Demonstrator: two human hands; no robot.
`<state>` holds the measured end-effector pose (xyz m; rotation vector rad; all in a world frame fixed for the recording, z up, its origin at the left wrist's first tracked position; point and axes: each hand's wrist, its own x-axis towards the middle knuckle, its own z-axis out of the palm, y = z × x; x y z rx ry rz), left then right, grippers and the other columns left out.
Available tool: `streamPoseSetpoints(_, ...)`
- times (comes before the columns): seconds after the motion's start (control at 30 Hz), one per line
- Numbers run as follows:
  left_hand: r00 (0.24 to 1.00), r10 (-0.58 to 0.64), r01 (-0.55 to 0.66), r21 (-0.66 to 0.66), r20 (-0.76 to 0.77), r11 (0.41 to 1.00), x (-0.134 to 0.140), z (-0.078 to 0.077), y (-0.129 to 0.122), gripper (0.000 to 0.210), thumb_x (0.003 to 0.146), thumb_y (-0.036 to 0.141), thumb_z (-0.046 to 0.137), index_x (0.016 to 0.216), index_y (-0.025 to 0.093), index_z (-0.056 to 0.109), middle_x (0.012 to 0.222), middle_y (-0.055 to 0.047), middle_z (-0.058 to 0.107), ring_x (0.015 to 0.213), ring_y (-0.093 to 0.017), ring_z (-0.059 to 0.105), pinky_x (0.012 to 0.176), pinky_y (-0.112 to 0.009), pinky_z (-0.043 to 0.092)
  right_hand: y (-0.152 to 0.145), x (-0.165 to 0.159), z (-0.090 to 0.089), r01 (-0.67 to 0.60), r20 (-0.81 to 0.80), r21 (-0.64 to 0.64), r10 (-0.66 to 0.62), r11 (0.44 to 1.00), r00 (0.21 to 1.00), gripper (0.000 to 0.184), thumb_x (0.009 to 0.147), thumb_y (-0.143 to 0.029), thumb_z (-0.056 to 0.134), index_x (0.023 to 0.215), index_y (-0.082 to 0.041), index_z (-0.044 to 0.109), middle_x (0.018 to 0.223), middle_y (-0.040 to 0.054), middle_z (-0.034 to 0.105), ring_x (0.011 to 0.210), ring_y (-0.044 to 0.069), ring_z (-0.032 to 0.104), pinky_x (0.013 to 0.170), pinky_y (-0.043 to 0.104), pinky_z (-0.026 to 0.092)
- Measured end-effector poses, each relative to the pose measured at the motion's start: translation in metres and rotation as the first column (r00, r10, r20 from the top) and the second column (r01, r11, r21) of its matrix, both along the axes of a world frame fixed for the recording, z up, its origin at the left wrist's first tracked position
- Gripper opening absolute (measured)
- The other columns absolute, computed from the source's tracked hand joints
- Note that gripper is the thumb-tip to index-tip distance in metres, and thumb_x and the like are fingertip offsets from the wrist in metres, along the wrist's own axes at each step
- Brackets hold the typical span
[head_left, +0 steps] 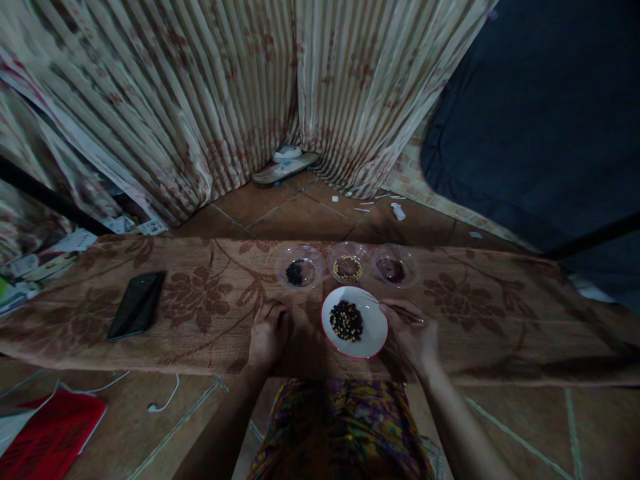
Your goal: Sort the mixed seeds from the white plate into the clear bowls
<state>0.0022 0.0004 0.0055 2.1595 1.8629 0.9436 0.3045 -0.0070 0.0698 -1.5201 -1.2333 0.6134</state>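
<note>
A white bowl with a red rim [376, 337] holds a mixed heap of dark and yellow beans [346, 321]. My right hand [413, 337] is at the bowl's right side, closed on slim metal tweezers [407, 313] whose tips reach over the rim; they look free of beans. Left of the bowl, my left hand [269, 333] rests on the cloth, fingers curled in, nothing visible in it. Beyond the bowl stand three clear plastic dishes: one with black beans [294, 273], one with yellow beans [347, 269], one with dark red beans [393, 270].
A brown flowered cloth [200, 303] covers the long narrow table. On its left lies a black phone [136, 305]. Striped curtains [240, 100] hang beyond, with small white scraps [397, 211] on the tiled floor. A red bag [60, 433] lies at lower left.
</note>
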Motion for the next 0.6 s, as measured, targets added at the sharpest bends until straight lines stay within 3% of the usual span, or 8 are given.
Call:
streamPoseSetpoints(0.17,1.0,0.006,-0.006,0.005,-0.001,1.0,0.0,-0.001,0.0,0.013,0.092,0.024,0.052,0.098,0.023,0.063,0.102,-0.007,0.066,0.097,-0.022,0.062,0.089,-0.036,0.052,-0.019,0.014,-0.012,-0.067,0.111,-0.076,0.076,0.995,0.991,0.028,0.08,-0.047,0.072,0.089,-0.021,0.077,0.092,0.0087,0.075,0.086,0.024,0.07,0.076,0.036,0.056)
streamPoseSetpoints(0.4,1.0,0.016,-0.016,0.001,-0.003,1.0,0.001,0.0,0.0,0.013,0.092,0.023,0.052,0.097,0.023,0.064,0.102,-0.007,0.066,0.096,-0.022,0.061,0.089,-0.035,0.051,-0.025,0.011,-0.005,-0.129,0.167,-0.125,0.149,0.984,0.975,0.031,0.086,-0.049,0.065,0.09,-0.021,0.077,0.097,0.0105,0.073,0.086,0.023,0.07,0.071,0.033,0.057)
streamPoseSetpoints(0.6,1.0,0.015,-0.015,0.001,-0.006,1.0,0.002,0.001,0.0,0.012,0.092,0.023,0.052,0.096,0.022,0.063,0.102,-0.007,0.066,0.096,-0.022,0.061,0.089,-0.035,0.051,-0.023,0.008,-0.01,-0.107,0.254,-0.104,0.13,0.989,0.958,0.031,0.086,-0.05,0.065,0.089,-0.022,0.078,0.098,0.01,0.074,0.092,0.025,0.068,0.078,0.037,0.056)
